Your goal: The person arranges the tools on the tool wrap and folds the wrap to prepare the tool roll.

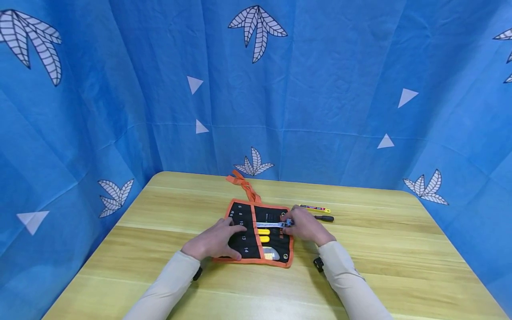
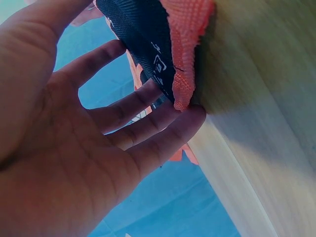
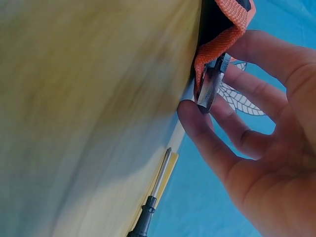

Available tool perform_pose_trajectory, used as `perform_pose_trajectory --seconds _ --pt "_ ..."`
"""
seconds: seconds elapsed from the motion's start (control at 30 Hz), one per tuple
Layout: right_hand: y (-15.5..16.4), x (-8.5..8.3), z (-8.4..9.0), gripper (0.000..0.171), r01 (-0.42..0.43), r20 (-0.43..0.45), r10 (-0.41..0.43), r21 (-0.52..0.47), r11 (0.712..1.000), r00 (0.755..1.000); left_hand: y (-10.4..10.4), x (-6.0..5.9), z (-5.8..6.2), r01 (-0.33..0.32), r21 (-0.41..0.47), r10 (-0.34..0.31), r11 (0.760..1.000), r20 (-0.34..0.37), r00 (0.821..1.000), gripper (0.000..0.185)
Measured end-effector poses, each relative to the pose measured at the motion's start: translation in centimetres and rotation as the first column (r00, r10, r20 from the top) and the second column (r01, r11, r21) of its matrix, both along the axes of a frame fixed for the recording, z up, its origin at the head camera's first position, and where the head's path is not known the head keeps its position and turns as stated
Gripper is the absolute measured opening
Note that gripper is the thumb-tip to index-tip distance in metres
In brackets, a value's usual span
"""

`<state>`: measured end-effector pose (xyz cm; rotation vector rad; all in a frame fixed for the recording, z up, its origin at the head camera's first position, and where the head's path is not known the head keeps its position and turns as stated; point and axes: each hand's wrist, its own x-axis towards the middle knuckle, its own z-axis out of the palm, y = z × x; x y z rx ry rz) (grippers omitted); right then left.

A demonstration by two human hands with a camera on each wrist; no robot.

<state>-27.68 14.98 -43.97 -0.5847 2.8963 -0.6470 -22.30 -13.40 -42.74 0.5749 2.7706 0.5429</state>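
Observation:
A black tool pouch (image 1: 276,264) with orange edging and numbered pockets lies unrolled on the table. My left hand (image 1: 214,238) rests on its left part, fingers spread; the left wrist view has these fingers against the orange edge (image 2: 183,74). An adjustable wrench (image 1: 267,225) lies across the right half, its handle end in a pocket. Thumb and fingers of my right hand (image 1: 306,226) hold the wrench's head (image 3: 211,86) at the pouch's right edge. Below the wrench, two yellow handles (image 1: 264,232) and a yellow-and-grey tool (image 1: 271,253) stick out of pockets.
Right of the pouch lies a black-handled screwdriver (image 1: 325,218), its Phillips-like tip showing in the right wrist view. Behind it is a thin yellow strip-like item (image 1: 315,208) with a printed label. Orange ties (image 1: 245,184) trail behind the pouch. A blue curtain (image 1: 340,89) surrounds the table.

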Motion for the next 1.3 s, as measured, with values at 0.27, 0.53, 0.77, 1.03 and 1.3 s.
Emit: perform_pose_trajectory --seconds 0.27,0.53,0.77,1.03,1.3 --pt "-0.6 0.1 0.0 0.032 -0.006 -0.005 0.006 -0.005 1.0 1.0 0.0 0.1 0.0 -0.003 0.007 0.003 1.0 0.005 1.0 0.073" --pt "-1.0 0.2 0.0 0.032 -0.001 -0.012 0.001 0.006 1.0 1.0 0.0 0.1 0.0 -0.002 0.007 0.002 1.0 0.005 1.0 0.073" --pt "-0.7 0.1 0.0 0.037 0.006 0.008 -0.006 -0.029 1.0 1.0 0.0 0.2 0.1 0.004 0.006 -0.004 1.0 0.003 1.0 0.073" --pt "0.3 -0.1 -0.1 0.041 0.002 0.052 0.0 -0.052 0.999 0.999 0.0 0.1 -0.1 0.003 -0.001 -0.003 1.0 0.001 1.0 0.073" --pt "1.4 -0.3 0.1 0.03 -0.011 0.02 0.012 -0.045 0.999 1.0 -0.1 -0.1 -0.2 0.006 0.003 -0.006 1.0 -0.002 1.0 0.074"
